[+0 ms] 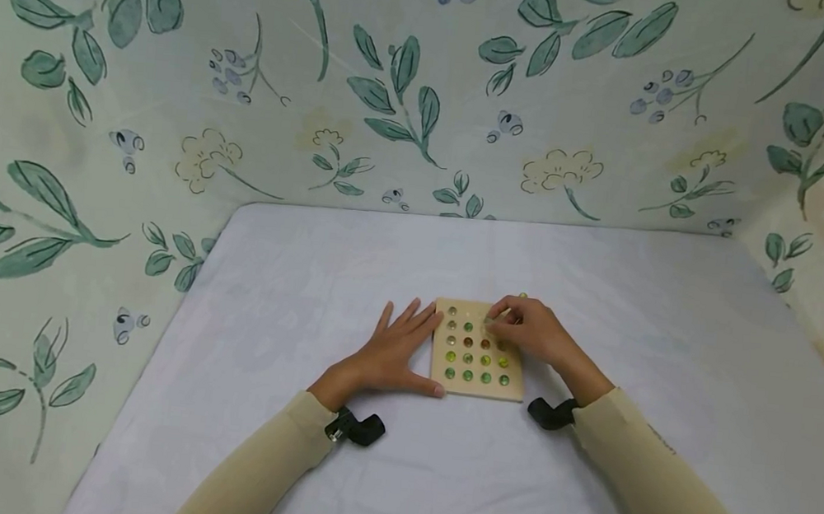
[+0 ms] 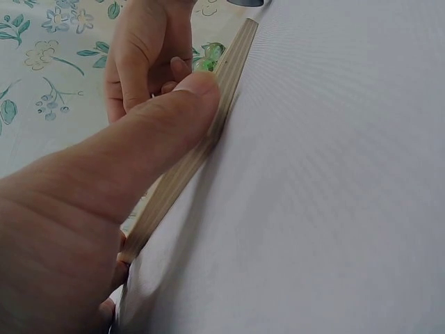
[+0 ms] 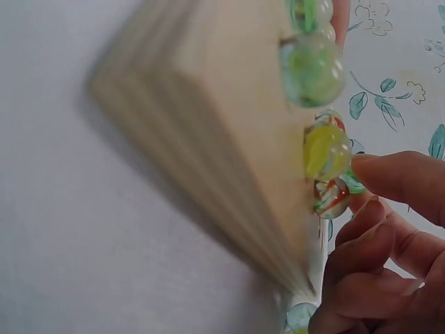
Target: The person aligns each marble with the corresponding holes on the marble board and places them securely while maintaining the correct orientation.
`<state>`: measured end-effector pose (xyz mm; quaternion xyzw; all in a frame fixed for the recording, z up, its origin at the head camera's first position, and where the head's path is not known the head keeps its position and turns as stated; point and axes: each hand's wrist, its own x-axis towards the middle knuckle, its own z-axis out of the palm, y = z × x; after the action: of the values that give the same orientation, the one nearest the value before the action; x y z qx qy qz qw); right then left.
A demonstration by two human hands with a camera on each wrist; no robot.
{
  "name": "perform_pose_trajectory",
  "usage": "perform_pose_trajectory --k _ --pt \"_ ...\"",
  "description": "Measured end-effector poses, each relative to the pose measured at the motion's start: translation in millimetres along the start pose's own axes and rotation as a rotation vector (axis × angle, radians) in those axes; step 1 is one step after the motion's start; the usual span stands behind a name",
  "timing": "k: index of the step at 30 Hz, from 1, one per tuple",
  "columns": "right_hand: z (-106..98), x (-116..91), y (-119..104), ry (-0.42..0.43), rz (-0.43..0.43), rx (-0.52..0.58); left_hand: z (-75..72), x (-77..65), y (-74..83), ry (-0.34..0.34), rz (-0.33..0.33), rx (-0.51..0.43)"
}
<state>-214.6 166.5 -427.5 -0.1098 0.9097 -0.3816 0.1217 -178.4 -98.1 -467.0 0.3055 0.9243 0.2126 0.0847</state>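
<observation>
A square wooden board [image 1: 475, 390] lies flat, with rows of glass marbles in green, yellow, clear and reddish-brown sitting on it. My left hand [image 1: 395, 355] rests along its left side, fingers spread, the thumb [image 2: 198, 90] touching the near edge. Over the board's far right part, my right hand [image 1: 531, 331] pinches a green marble [image 3: 353, 182] between thumb and forefinger, low over the far rows. The other right fingers are curled and hide some board spots in the head view. A yellow marble [image 3: 325, 152] sits on the board close to the fingertip.
Beyond the board's far edge, a loose yellowish marble [image 1: 523, 295] shows behind the right hand. A white cloth [image 1: 351, 268] covers the table. Patterned fabric [image 1: 414, 83] hangs behind it. Black wrist cameras [image 1: 365, 430] jut out from both sleeves.
</observation>
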Motion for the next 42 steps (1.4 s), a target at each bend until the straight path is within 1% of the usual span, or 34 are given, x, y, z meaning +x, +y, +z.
perform_pose_trajectory --k 9,18,34,42 --pt "2.3 -1.3 -0.3 -0.010 -0.012 -0.007 0.1 0.4 0.3 -0.006 -0.008 0.012" --pt "3.6 -0.4 -0.6 -0.029 -0.006 -0.012 0.0 0.1 0.5 -0.009 -0.010 0.008" --pt "6.3 -0.3 0.2 -0.013 -0.024 -0.034 -1.3 -1.1 2.5 -0.002 -0.011 -0.001" --pt "5.9 -0.9 -2.4 -0.019 -0.004 -0.030 -0.1 -0.1 1.4 0.001 -0.011 0.007"
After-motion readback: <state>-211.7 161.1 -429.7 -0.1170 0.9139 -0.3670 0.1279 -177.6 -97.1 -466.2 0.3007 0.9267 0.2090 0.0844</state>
